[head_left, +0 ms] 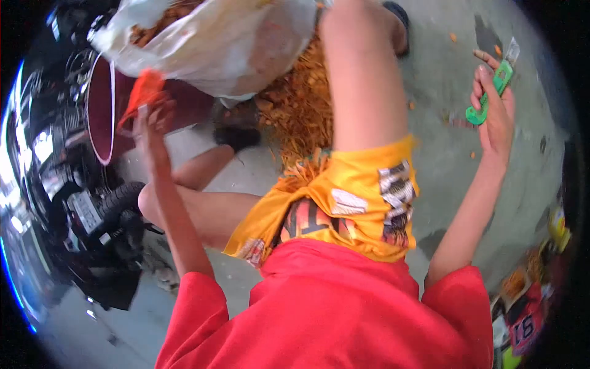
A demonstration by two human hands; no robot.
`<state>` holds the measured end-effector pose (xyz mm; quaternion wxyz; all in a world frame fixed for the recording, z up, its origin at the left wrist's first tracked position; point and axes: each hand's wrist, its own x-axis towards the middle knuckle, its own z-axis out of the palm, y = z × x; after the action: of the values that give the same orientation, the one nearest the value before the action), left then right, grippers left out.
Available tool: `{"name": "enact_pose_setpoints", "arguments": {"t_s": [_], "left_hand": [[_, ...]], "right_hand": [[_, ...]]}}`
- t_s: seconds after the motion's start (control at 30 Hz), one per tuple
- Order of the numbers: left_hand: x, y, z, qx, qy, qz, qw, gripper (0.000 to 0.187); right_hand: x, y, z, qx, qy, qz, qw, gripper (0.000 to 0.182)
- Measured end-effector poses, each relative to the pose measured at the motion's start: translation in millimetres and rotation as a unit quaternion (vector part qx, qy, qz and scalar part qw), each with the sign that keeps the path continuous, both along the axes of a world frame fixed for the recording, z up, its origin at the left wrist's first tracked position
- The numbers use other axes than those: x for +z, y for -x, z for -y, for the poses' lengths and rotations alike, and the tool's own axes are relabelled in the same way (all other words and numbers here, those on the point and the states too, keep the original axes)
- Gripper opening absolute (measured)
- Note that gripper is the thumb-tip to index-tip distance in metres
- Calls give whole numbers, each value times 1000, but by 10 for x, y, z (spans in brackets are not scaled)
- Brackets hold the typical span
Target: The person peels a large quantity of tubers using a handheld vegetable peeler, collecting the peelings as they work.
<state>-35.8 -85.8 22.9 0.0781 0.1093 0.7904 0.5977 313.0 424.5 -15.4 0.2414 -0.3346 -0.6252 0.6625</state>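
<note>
My left hand (pixel 153 120) is closed around a bright orange piece (pixel 146 89), its outline blurred, over a dark maroon bucket (pixel 101 104). Just behind that hand, a whitish plastic bag (pixel 227 46) overlaps the bucket and shows brown-orange scraps at its opening. Out to the right, my right hand (pixel 495 101) grips a green utility knife (pixel 490 92), its blade extended and pointing away from me. A heap of orange-brown peelings (pixel 301 98) lies on the floor between my legs, next to the bag.
Small orange bits (pixel 453 38) are scattered over the grey concrete floor (pixel 436 80). At the left stand motorcycles (pixel 92 209), their wheels close to my knee. Colourful packages and cloth (pixel 525 307) lie at the lower right edge.
</note>
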Motion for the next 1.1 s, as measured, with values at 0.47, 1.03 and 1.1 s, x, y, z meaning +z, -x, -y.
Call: {"name": "enact_pose_setpoints", "arguments": {"t_s": [0.47, 1.03, 1.1], "left_hand": [[195, -777, -1128, -141, -169, 158, 962, 34], [470, 1972, -1770, -248, 424, -301, 817, 35], [329, 2050, -1999, -281, 397, -298, 822, 34]], "right_hand": [[876, 2613, 1892, 455, -14, -6, 891, 30], [646, 2841, 559, 199, -38, -43, 978, 31], [631, 2837, 524, 191, -40, -42, 980, 33]]}}
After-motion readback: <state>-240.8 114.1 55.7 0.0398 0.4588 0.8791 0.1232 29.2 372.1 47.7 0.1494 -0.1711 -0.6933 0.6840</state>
